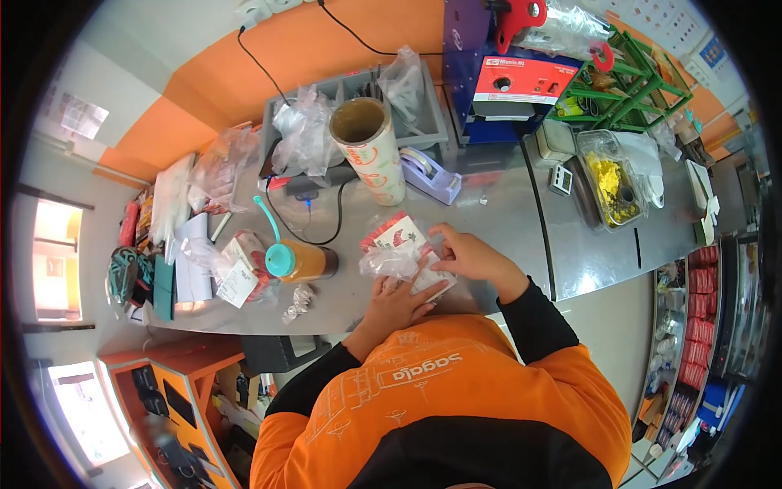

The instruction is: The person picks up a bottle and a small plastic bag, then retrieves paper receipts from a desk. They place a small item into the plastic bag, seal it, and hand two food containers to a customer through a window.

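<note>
Shiny metal worktop [489, 220] by an orange wall | left hand [397, 303] and right hand [472, 257] both pinch a clear plastic packet [399, 254] at the near edge | drink bottle [297, 261] just left | paper cup stack [371, 147], tape holder [429, 174] behind | sealing machine [509, 73] far back

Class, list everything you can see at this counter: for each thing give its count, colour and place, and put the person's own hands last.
Plastic-wrapped packet: one, clear wrap over red and white, counter centre, under both hands.
Bottle: one, orange with teal cap, lying left of the packet.
Roll of printed film: one, white and orange, upright behind the packet.
Tape dispenser: one, lilac, right of the roll.
Sealing machine: one, blue and red, back of counter.
Rack: one, green, far right.
Left hand: on the packet's near edge.
Right hand: on its right side.
</note>
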A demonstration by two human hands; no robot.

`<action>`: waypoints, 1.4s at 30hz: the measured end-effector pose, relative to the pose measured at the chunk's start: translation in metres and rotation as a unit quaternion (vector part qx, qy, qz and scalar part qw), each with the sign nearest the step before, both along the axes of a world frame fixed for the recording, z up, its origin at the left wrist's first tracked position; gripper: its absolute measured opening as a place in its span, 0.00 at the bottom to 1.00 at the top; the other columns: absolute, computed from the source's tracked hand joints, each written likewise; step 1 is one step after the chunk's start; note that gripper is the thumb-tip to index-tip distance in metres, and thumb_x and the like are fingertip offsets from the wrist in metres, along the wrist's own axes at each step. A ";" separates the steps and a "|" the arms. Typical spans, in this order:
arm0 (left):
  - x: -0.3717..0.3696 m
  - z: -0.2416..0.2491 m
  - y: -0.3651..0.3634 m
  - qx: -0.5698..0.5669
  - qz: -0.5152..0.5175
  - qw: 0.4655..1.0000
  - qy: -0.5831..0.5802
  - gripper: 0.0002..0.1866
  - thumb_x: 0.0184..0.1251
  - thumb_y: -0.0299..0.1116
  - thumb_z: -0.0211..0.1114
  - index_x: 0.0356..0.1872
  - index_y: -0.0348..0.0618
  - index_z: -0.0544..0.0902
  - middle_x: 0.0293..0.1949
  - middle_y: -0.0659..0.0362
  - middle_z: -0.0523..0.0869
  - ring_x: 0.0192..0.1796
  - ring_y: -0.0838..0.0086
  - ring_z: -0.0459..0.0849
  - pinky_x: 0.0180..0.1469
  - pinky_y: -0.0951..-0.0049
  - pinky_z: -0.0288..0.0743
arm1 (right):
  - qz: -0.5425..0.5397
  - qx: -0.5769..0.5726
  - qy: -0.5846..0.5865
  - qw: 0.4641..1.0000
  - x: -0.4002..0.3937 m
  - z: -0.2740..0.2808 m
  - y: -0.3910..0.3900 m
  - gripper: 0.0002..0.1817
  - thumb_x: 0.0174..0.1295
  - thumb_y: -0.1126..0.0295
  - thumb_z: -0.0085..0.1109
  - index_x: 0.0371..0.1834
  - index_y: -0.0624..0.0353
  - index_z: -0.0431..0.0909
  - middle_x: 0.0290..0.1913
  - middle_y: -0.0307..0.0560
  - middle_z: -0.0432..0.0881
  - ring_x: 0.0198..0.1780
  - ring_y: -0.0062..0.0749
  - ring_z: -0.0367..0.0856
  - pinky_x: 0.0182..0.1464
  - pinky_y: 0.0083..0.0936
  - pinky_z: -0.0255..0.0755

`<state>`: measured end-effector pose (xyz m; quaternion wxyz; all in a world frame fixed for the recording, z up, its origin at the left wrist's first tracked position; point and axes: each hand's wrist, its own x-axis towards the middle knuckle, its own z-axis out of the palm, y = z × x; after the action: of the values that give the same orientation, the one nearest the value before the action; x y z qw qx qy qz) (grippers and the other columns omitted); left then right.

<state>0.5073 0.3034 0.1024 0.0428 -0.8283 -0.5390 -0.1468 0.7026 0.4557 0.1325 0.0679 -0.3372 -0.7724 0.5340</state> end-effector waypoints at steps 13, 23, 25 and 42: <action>-0.002 0.002 -0.008 -0.074 0.000 0.996 -0.051 0.27 0.71 0.54 0.60 0.72 0.81 0.72 0.68 0.58 0.77 0.60 0.61 0.80 0.66 0.57 0.65 | -0.101 -0.237 0.039 0.966 0.031 -0.114 0.009 0.34 0.61 0.68 0.72 0.69 0.55 0.66 0.32 0.34 0.73 0.30 0.19 0.71 0.30 0.19 0.65; -0.076 -0.032 -0.050 -0.009 -0.090 0.965 -0.246 0.24 0.70 0.42 0.65 0.67 0.57 0.77 0.71 0.54 0.72 0.66 0.55 0.76 0.70 0.56 0.65 | -0.243 -0.125 -0.030 0.962 0.068 -0.054 -0.030 0.16 0.71 0.68 0.59 0.60 0.54 0.73 0.28 0.32 0.68 0.26 0.16 0.65 0.23 0.16 0.60; -0.112 -0.057 -0.092 -0.016 0.024 0.966 -0.258 0.25 0.67 0.40 0.69 0.65 0.56 0.78 0.67 0.55 0.75 0.70 0.56 0.72 0.72 0.56 0.62 | -0.253 -0.135 -0.037 0.957 0.086 -0.042 -0.039 0.14 0.73 0.67 0.56 0.59 0.54 0.74 0.28 0.31 0.67 0.25 0.14 0.64 0.23 0.16 0.59; -0.250 -0.058 -0.190 0.001 0.196 0.954 -0.226 0.29 0.64 0.39 0.71 0.66 0.50 0.75 0.65 0.52 0.76 0.71 0.53 0.70 0.70 0.51 0.64 | 0.071 -0.313 0.099 0.942 -0.117 0.067 -0.157 0.23 0.73 0.63 0.59 0.66 0.61 0.72 0.48 0.48 0.81 0.45 0.27 0.80 0.41 0.24 0.75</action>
<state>0.2576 0.1138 0.0442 -0.0514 -0.6511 -0.6865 -0.3195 0.5851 0.2984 0.1999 -0.0029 -0.2308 -0.5781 0.7827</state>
